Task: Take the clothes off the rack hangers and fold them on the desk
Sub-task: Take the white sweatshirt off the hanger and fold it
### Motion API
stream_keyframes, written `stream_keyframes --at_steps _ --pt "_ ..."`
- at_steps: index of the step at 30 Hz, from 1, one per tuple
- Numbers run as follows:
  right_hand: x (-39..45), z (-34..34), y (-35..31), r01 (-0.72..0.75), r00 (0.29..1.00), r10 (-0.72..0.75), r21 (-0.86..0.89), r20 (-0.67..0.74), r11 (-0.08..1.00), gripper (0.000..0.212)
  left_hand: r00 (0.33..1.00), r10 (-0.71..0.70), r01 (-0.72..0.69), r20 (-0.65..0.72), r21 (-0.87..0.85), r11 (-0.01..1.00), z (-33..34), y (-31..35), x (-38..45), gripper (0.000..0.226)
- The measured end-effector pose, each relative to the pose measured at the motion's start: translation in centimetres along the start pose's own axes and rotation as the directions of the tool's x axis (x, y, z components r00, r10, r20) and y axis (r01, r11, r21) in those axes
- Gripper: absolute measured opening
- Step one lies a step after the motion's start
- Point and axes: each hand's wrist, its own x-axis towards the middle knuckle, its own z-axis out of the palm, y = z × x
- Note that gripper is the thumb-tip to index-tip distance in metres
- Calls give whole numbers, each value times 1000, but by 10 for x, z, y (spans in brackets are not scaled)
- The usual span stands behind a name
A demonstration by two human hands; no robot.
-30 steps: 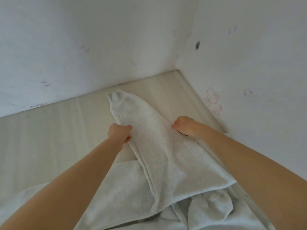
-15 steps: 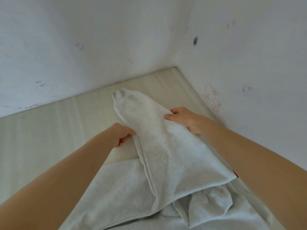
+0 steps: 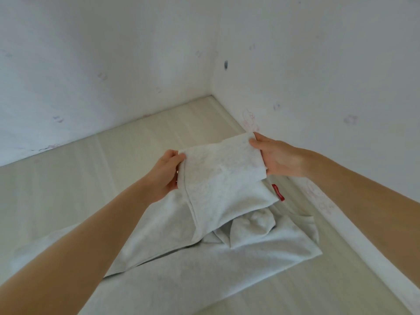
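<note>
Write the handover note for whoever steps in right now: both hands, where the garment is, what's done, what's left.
Left hand: grips the left edge of the folded-over part of the grey garment.
Right hand: pinches its right corner, raised near the wall.
Garment: the rest lies spread and rumpled on the desk, in the corner; a red tag shows on its right side.
Done: garment off the rack, first fold under way.
Left: lay this fold down, smooth the bunched middle, finish folding. No rack or other clothes in view.

grey garment (image 3: 227, 201) cut off at bottom edge, red tag (image 3: 278, 192) lettering too small to read, left hand (image 3: 166, 176) fingertips hidden behind cloth
</note>
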Motion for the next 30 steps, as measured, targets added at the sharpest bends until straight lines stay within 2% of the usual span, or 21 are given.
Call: stream_keyframes --at_steps 3,5,7,9,12,14,17,19,22,25,27,30 --pt "-40 5 8 -30 997 32 -38 73 999 45 1000 26 -25 8 -22 999 10 -3 -32 22" --pt "-63 9 17 -63 993 78 -147 94 987 67 999 33 -31 31 -61 998 17 -7 -55 26" --pt "-79 10 28 -100 989 122 -245 79 964 89 997 26 -20 69 -87 996 26 -14 -75 29" --pt "-96 11 46 -127 989 144 -276 43 953 97 994 17 -6 104 -112 994 38 -25 -98 32" --pt "-105 13 78 -191 979 203 -258 22 947 94 962 13 36 274 -172 984 49 -47 -122 34" --pt "-107 17 105 -250 965 260 -242 12 938 94 931 5 52 366 -148 988 50 -71 -129 39" --pt "-110 28 144 -312 949 314 -250 -32 917 83 899 -91 81 429 41 996 46 -114 -130 85" --pt "-112 37 167 -358 932 356 -306 -64 882 81 890 -207 149 406 169 974 46 -138 -132 96" --pt "-109 48 190 -428 903 404 -373 -146 823 78 899 -325 271 294 212 939 48 -164 -132 86" --pt "-98 47 195 -455 890 420 -377 -175 807 73 891 -372 327 261 200 924 54 -173 -128 73" --pt "-90 41 190 -442 896 407 -282 -178 851 63 877 -387 330 285 227 916 56 -171 -126 67" --pt "-77 34 178 -381 915 370 -44 -160 924 42 879 -369 309 303 228 923 57 -165 -118 68"
